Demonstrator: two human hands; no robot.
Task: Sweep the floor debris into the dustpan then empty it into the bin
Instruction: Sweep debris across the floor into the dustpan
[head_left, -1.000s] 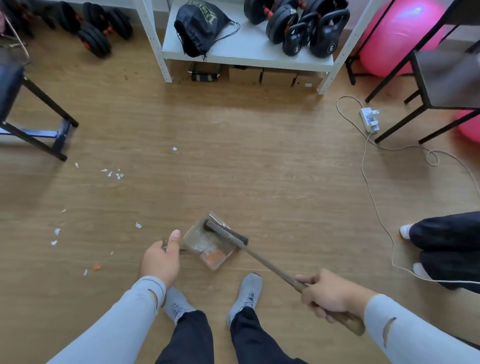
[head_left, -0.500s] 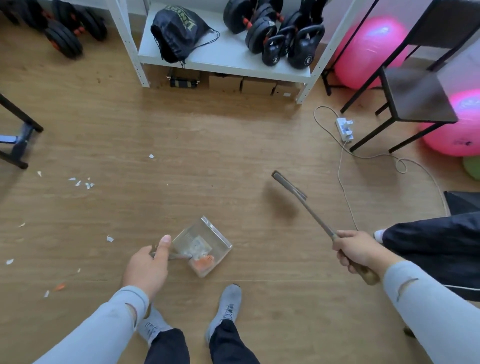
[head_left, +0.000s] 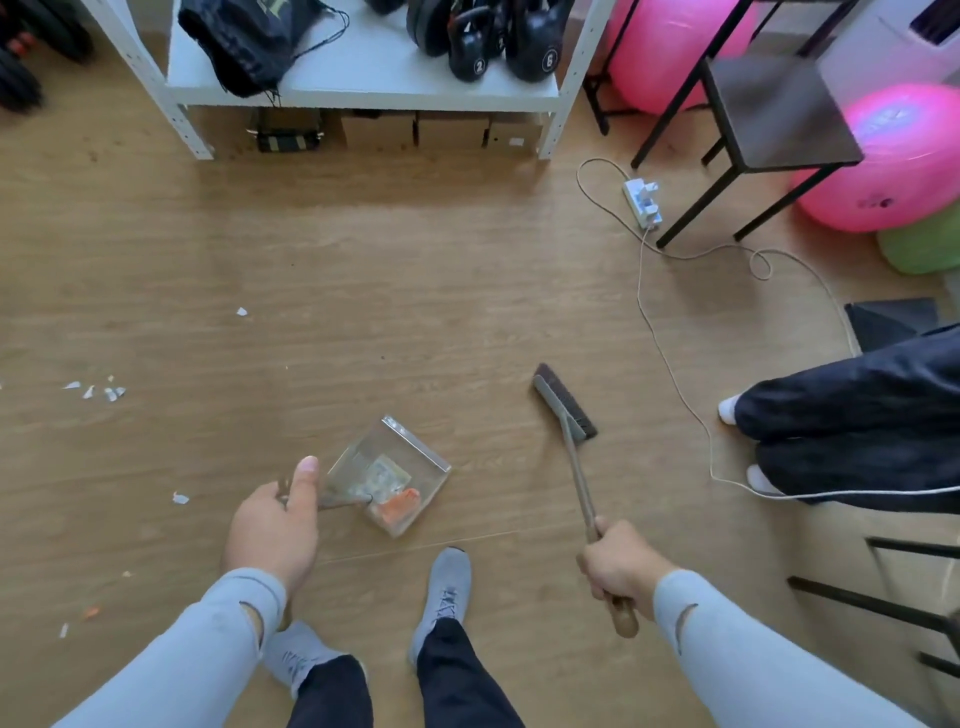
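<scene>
A clear dustpan (head_left: 410, 449) rests on the wooden floor just ahead of my feet, holding pale and orange scraps. My left hand (head_left: 272, 525) grips its thin handle at the pan's left. My right hand (head_left: 618, 569) is closed on the wooden handle of a hand brush (head_left: 563, 402), whose dark bristle head is down near the floor to the right of the dustpan, apart from it. White paper bits (head_left: 96, 391) lie on the floor at the left, with a single scrap (head_left: 180, 499) nearer my left hand. No bin is in view.
A white shelf unit (head_left: 363, 91) with kettlebells and a black bag stands at the back. A power strip (head_left: 643, 202) and its cord trail across the floor at right. Another person's legs (head_left: 852, 415) are at the right edge. A black stool (head_left: 769, 119) and pink balls (head_left: 883, 161) fill the back right.
The brush left the dustpan, swung out to the right, then came down with its head near the floor right of the pan. My left hand and the dustpan stayed put.
</scene>
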